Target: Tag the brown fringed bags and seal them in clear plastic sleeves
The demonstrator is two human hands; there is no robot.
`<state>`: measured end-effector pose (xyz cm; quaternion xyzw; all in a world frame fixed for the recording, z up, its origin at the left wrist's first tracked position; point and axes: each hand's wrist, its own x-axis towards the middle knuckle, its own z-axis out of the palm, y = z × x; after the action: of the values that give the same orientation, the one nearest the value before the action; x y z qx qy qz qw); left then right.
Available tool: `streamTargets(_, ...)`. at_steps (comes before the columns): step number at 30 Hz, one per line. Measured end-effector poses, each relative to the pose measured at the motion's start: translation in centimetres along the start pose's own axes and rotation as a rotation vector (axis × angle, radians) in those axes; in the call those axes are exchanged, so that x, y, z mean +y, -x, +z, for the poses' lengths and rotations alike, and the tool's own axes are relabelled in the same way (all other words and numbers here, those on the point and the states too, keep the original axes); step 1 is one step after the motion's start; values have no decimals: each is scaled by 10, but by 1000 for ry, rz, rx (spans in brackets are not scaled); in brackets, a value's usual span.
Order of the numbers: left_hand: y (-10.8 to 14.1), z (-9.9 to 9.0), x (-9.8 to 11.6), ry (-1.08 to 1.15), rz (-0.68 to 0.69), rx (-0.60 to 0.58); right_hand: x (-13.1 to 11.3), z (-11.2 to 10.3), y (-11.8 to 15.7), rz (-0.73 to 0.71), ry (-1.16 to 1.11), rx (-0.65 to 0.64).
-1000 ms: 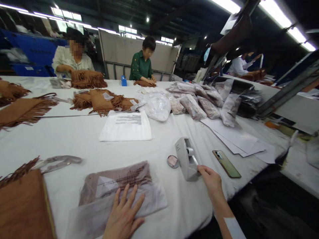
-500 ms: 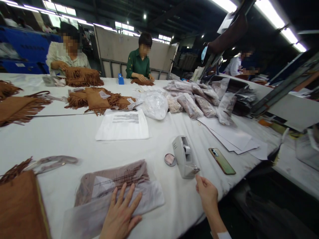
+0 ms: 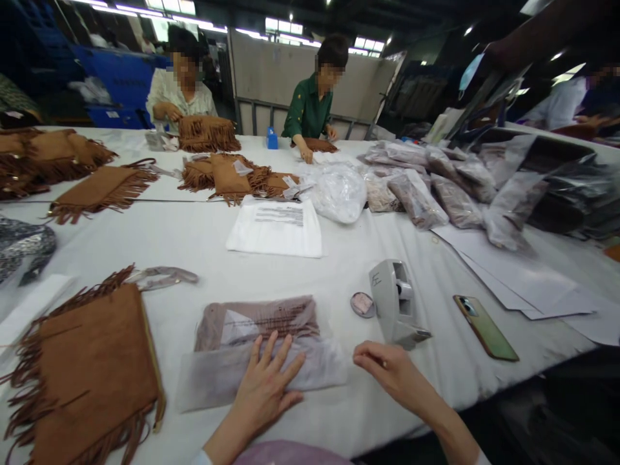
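My left hand [image 3: 271, 378] lies flat with fingers spread on a frosted plastic bag [image 3: 213, 378]. Inside the bag is a brown fringed pouch [image 3: 261, 320], seen through the film, with a pale paper piece beside it. Just right of the bag, my right hand [image 3: 387, 371] hovers with thumb and forefinger pinched together; whatever is between them is too small to make out. Behind that hand stands a grey tape dispenser [image 3: 387, 300], its cutting edge pointing toward me. A small round tin [image 3: 363, 304] with something pinkish sits against the dispenser's left side.
A brown fringed bag [image 3: 97, 361] lies at left, its wrapped strap beyond it. Behind are a white printed bag stack [image 3: 276, 232], crumpled clear plastic [image 3: 339, 190] and packed pouches [image 3: 460, 200]. A phone [image 3: 487, 328] and paper sheets [image 3: 513, 274] lie right. Two people work across the table.
My right hand has drawn away from the dispenser's cutting edge, leftward toward the bagged pouch. My left hand stays flat on the bag. The view has turned left; more of the fringed bag shows.
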<state>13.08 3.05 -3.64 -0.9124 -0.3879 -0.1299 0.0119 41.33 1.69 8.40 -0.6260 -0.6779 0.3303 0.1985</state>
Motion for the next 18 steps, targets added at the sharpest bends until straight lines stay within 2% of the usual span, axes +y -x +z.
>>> streamTargets(2,0,-1,0,13,-4,-9,-26,-6,-17,-124,-18,-213)
streamTargets(4,0,-1,0,27,-7,-11,-44,-11,-35,-229,-2,-368)
streamTargets(8,1,0,-1,46,-14,-5,-64,-16,-70,-424,145,-568)
streamTargets(11,2,1,-2,49,-12,-7,-71,-12,-91,-542,269,-636)
streamTargets(14,2,3,-3,50,-9,-7,-72,1,-105,-636,401,-637)
streamTargets(18,1,2,-3,56,-8,-14,-67,27,-118,-636,565,-573)
